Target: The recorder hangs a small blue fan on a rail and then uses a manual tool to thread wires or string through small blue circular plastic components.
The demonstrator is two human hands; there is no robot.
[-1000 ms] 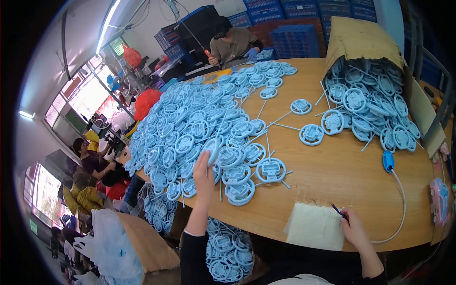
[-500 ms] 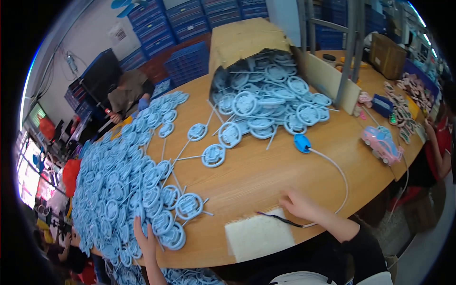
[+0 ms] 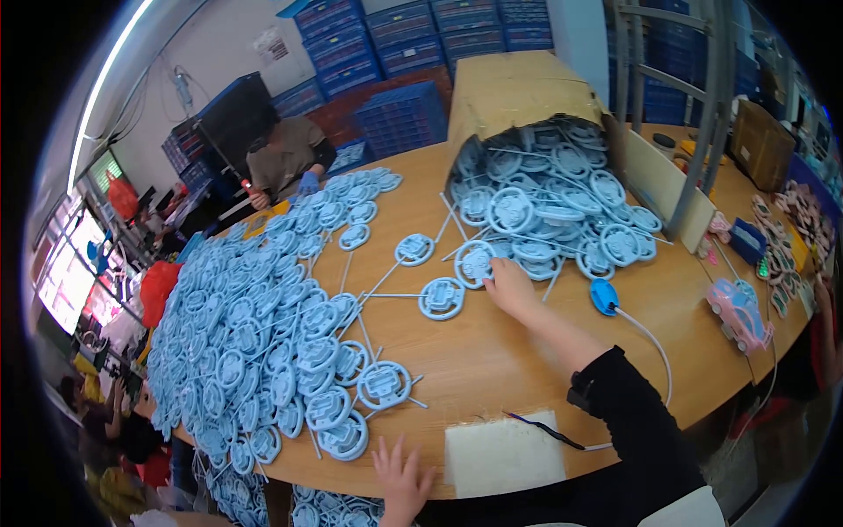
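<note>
My right hand [image 3: 511,288] reaches across the table, its fingers closed on the rim of a round light-blue plastic piece with a stem [image 3: 475,263]. That piece lies at the front of a heap of similar pieces [image 3: 536,211] spilling from a cardboard box [image 3: 518,83] on its side. By the table's near edge my left hand [image 3: 404,483] is open with fingers spread, holding nothing. Left of it, a large pile of the same round pieces [image 3: 255,334] covers the table. Another single piece [image 3: 441,299] lies just left of my right hand.
A blue oval device with a white cable [image 3: 604,297] lies right of my right arm. Near the front edge is a pale square sheet [image 3: 505,457], with dark wire ends above it. A pink and blue toy car [image 3: 738,314] stands at right. Across the table sits another person [image 3: 285,158].
My right hand has moved forward from beside the pale sheet to the heap's front and taken hold of a round piece. My left hand has left the pile and shifted right. The view has shifted.
</note>
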